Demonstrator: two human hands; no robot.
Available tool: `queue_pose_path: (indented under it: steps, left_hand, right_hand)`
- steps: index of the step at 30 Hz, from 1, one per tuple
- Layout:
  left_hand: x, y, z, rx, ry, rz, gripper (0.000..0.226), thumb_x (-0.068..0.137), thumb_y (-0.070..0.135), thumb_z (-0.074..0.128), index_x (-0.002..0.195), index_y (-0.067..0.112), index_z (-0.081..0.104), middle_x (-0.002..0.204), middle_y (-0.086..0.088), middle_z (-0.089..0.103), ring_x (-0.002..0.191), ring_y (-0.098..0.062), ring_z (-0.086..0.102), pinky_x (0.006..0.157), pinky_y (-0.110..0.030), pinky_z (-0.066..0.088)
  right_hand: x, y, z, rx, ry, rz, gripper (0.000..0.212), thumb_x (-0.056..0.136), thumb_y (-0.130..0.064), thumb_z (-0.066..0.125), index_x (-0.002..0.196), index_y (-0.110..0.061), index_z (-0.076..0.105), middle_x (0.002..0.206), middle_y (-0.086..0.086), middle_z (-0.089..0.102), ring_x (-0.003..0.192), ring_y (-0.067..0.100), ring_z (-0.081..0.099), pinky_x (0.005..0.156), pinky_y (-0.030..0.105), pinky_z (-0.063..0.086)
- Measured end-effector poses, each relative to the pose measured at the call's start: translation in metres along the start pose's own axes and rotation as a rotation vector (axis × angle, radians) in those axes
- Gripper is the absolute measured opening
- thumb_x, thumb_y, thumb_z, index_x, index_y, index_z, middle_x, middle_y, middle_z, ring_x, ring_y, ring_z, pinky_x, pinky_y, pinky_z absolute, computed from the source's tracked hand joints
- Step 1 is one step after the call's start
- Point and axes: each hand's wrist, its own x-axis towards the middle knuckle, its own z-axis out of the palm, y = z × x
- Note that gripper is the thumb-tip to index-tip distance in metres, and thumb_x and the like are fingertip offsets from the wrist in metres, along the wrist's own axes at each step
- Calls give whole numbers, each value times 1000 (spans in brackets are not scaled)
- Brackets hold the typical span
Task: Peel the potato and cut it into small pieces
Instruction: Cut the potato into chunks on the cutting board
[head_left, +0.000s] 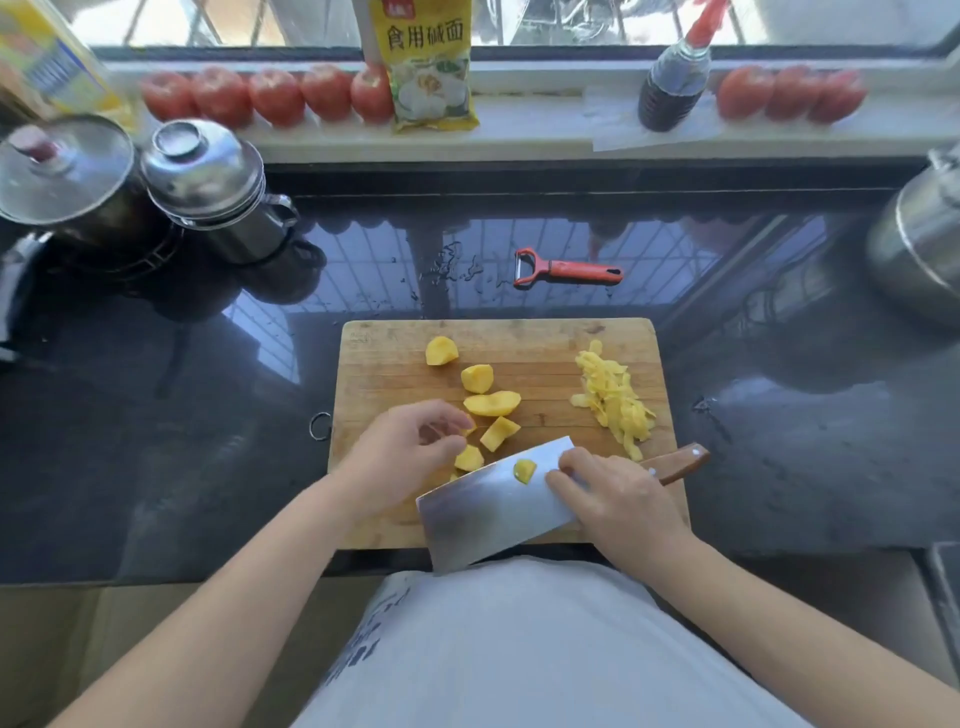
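Note:
Several yellow peeled potato chunks (491, 403) lie on a wooden cutting board (395, 358). A heap of potato peels (613, 397) sits on the board's right side. My right hand (618, 499) grips a cleaver (483, 509) by its wooden handle, fingers reaching onto the blade. The blade lies tilted over the board's near edge with one small potato bit (524, 471) stuck on it. My left hand (410, 449) hovers with curled fingers over the chunks near the blade, pinching a piece that is mostly hidden.
An orange peeler (569, 271) lies on the dark wet counter (156, 441) behind the board. Steel pots (213, 192) stand at the back left, a kettle (919, 244) at the right. Tomatoes (270, 96), a yellow packet (431, 67) and a sauce bottle (672, 83) line the sill.

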Motion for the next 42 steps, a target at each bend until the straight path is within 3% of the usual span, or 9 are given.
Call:
queue_pose_path:
  steps: [4,7,11,17,22,25,29,35,42]
  left_hand:
    - [21,26,41,279,-224,186,50,103,44,58,150,35,48,138,8,55,124,-10,51,104,-30,41]
    - [32,20,47,280,-245,153,35,108,37,48,141,29,57,136,6,63,126,-16,55,98,-31,42]
    - [52,-12,18,310,-72,67,18,108,24,49,104,28,66,109,3,69,106,-24,63,90,-39,51]
    - [59,-38,-17,680,-80,182,23,105,31,55,127,24,56,118,3,64,111,-22,62,92,-37,52]
    - [40,-50,-20,848,286,344,22,98,22,63,117,14,71,116,-4,71,105,-28,63,89,-43,54]
    - [38,-48,8,797,167,586,32,94,25,71,126,18,68,127,-7,65,120,-32,59,97,-47,53]
    - [71,-36,40,994,-48,861,43,101,41,59,144,31,56,158,-5,45,152,-36,32,124,-53,30]
    - [100,-37,30,1170,-152,965,38,105,36,52,139,23,61,163,-9,40,153,-34,34,125,-54,26]
    - [81,-50,-6,1069,-31,920,42,104,30,54,146,24,56,163,-9,40,154,-35,29,127,-53,23]
  right_hand:
    - [8,-7,-5,13,44,24,22,74,8,59,85,-11,65,85,8,58,53,23,36,48,34,34]
    - [16,-8,-12,22,60,41,26,84,7,40,80,-9,61,84,8,57,53,21,29,49,31,25]
    - [8,-2,-8,31,30,74,23,76,10,45,77,-9,58,86,9,55,51,21,30,48,31,25]
    - [-21,10,1,110,-39,331,36,57,16,64,81,-11,60,89,4,52,46,23,40,35,34,38]
    - [-36,16,-7,287,-49,637,37,64,12,71,85,-18,63,94,-4,52,59,23,54,48,37,49]
    - [-37,18,-5,393,-4,854,32,73,8,72,83,-22,63,94,-9,51,70,18,58,56,32,47]
    - [-33,18,-6,475,83,1082,18,88,-6,71,85,-23,64,91,-9,52,72,3,55,55,24,36]
    - [-27,18,-10,509,101,1120,13,90,-12,69,86,-23,65,91,-10,53,76,-4,53,58,26,37]
    - [-30,6,-9,542,100,1089,10,91,-23,73,86,-25,65,89,-13,51,74,-6,54,58,25,38]
